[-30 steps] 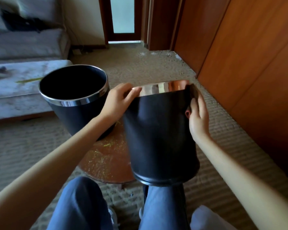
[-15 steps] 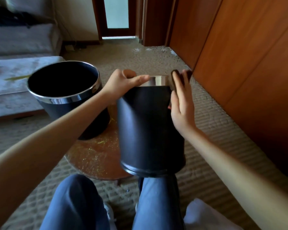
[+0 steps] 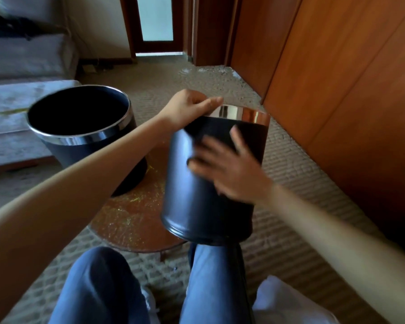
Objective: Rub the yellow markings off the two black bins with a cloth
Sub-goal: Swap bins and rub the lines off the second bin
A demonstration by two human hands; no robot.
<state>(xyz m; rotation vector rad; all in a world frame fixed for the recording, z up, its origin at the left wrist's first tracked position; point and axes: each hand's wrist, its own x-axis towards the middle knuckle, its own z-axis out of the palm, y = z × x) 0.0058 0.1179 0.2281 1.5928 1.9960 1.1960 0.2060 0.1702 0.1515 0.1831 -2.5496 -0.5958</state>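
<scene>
Left hand (image 3: 192, 106): fingers curled over the top of the near bin (image 3: 189, 202), thumb and fingertips gripping its chrome rim band on the side toward the tabletop (image 3: 126, 220). Right hand (image 3: 229, 169): fingers spread and laid flat against the bin's black side wall, a little below the rim. The hand is motion-blurred, so I cannot tell how firmly it presses.

Near bin: black, round, tilted with its mouth leaning away from the camera. Its base hangs at the tabletop's near right edge, over the person's right knee (image 3: 215, 277). Cannot tell whether the base touches the tabletop.

Far bin (image 3: 56, 153): black with the same chrome rim, upright, mouth open to the camera. It stands on the far left part of the tabletop, apart from the near bin.

Tabletop: small, round, brown, glossy. Yellow flecks (image 3: 136, 199) are scattered over its bare middle, between the two bins.

Under the tabletop: beige ribbed carpet (image 3: 290, 160). Right of it: wooden panels (image 3: 337, 90). Left of it: a low bed (image 3: 9, 101) with a pale cover. On its near side: both knees in blue trousers, and a white crumpled bundle (image 3: 278, 298), cloth or bag I cannot tell.
</scene>
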